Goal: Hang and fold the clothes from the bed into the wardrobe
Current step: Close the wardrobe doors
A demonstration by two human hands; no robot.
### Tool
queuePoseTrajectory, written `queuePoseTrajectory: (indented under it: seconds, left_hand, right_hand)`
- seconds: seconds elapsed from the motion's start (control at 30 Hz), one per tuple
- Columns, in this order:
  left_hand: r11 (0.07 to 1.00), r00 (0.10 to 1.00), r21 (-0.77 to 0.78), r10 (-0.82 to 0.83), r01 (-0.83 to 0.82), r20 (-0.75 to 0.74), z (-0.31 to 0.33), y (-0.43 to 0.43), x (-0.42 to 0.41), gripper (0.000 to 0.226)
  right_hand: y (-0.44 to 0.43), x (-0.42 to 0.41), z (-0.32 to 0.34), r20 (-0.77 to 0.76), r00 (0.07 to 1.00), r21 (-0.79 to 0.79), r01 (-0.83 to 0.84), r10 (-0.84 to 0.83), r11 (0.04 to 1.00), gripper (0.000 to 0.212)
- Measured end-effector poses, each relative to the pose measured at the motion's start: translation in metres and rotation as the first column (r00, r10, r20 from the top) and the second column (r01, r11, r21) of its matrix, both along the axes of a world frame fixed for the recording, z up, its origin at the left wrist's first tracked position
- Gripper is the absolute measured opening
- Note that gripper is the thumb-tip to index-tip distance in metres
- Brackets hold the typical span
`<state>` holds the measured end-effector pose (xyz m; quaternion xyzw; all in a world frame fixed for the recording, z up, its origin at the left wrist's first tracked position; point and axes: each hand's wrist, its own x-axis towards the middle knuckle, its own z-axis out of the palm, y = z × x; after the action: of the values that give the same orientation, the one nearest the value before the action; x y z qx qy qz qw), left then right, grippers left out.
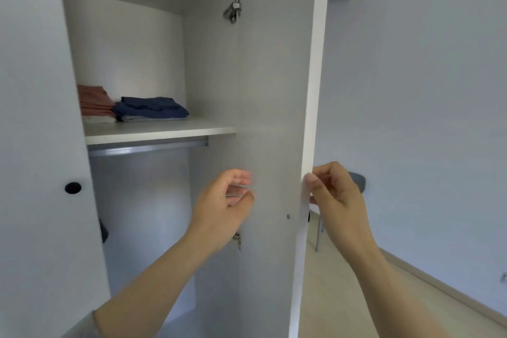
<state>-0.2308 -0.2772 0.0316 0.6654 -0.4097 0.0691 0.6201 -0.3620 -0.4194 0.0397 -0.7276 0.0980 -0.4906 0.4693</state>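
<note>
Home bedroom, open white wardrobe [274, 90], folded clothes [153, 108] on shelf [164, 132], hanging rail [148, 148]

The wardrobe [123, 49] is off-white inside, and its shelf [159, 133] is white. The open door [271, 90] has a pale grey inner face with a faint vertical grain and a plain white edge. The closed door [35, 145] is white with a black round knob [73, 188]. On the shelf, one folded stack [94, 101] is salmon pink and the other folded pile [153, 108] is navy blue, each over a whitish bottom layer. The rail [148, 149] and hinge [233, 9] are silver. The wall [425, 90] is white, the floor [343, 296] pale beige, and the chair seat [358, 180] dark grey.
</note>
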Motion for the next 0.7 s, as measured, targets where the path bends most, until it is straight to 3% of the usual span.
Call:
queuePoseTrajectory:
  seconds: [0.4, 0.7]
  left_hand:
    - [0.939, 0.938, 0.032, 0.34, -0.343, 0.074, -0.004, 0.123, 0.053, 0.027]
    - [0.824, 0.826, 0.054, 0.562, -0.564, 0.053, -0.002, 0.192, 0.078, 0.022]
  right_hand:
    - [0.081, 0.089, -0.006, -0.016, 0.942, -0.137, -0.335, 0.336, 0.932, 0.026]
    - [0.143, 0.177, -0.001, -0.086, 0.927, -0.319, -0.373, 0.366, 0.871, 0.023]
